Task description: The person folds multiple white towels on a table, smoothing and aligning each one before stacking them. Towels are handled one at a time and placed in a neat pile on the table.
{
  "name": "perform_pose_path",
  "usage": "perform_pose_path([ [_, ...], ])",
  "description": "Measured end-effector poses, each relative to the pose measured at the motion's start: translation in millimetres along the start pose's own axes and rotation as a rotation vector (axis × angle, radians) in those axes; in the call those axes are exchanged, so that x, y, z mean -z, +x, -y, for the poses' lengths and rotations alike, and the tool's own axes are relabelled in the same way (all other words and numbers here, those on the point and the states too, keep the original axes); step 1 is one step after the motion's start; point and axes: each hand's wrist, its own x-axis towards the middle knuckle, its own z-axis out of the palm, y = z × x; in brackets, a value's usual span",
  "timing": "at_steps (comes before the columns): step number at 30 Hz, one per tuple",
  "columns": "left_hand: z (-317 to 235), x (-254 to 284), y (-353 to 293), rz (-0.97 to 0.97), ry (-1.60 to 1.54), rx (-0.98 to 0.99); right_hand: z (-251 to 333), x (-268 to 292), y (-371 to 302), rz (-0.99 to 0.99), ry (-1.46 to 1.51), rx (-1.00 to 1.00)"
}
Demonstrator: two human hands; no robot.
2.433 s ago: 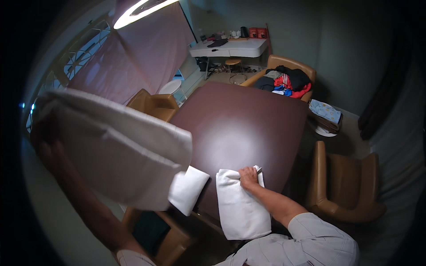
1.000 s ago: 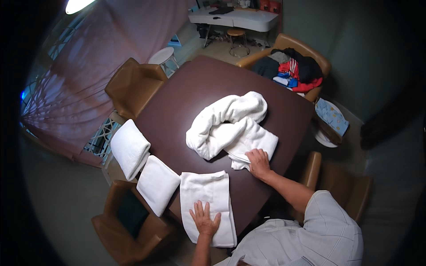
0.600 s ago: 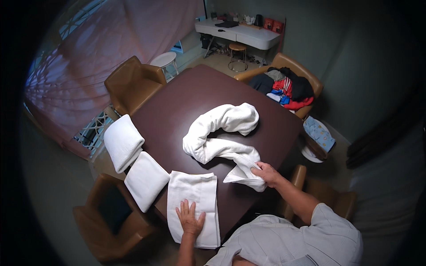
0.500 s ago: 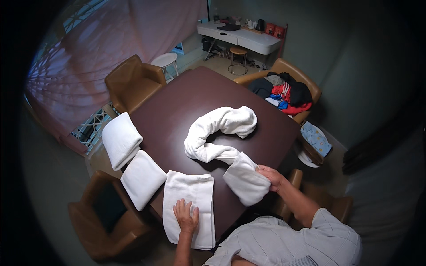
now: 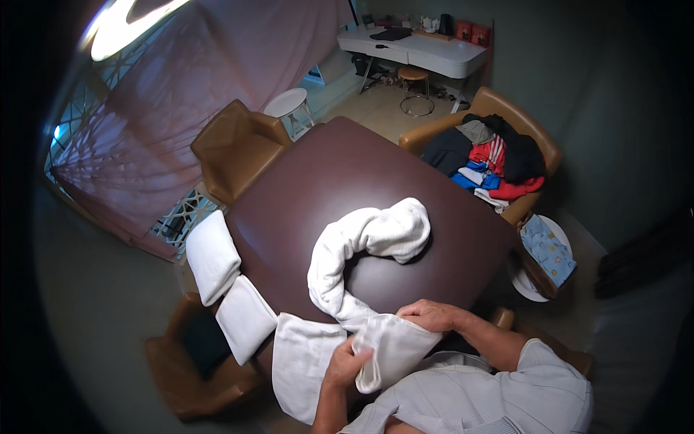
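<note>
Apparently straightening the near end of a long, twisted white cloth [image 5: 334,253] on a square dark-brown table [image 5: 340,170], gripping it with left hand [image 5: 348,362] and right hand [image 5: 434,317], even tension needed next.

I see the left hand [image 5: 347,363] gripping, thumb pointing right; beside it, slightly farther off, the right hand [image 5: 429,317] curls, its forearm [image 5: 493,340] slanting leftward.

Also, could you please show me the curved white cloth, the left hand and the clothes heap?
Curved white cloth [image 5: 331,262]: head view, on its bend at the left.
Left hand [image 5: 343,365]: head view, on the back of the hand.
Clothes heap [image 5: 481,153]: head view, on a red piece near its middle.
</note>
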Motion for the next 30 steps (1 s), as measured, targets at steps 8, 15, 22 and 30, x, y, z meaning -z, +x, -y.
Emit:
perform_pose_path([
  [8, -95, -24, -10, -0.525, -0.177, -0.654, -20, 132, 16, -0.450, 0.542, 0.086],
  [15, -191, -47, 4, -0.918, -0.332, -0.944, 66, 150, -9, -0.478, 1.088, 0.451],
  [22, -195, 5, -24, -0.399, -0.552, -1.197, 93, 159, -72, -0.508, 0.851, 0.858],
  [30, -35, 6, 13, -0.207, -0.218, -0.412, -12, 157, -100, -0.361, 0.733, 0.182],
])
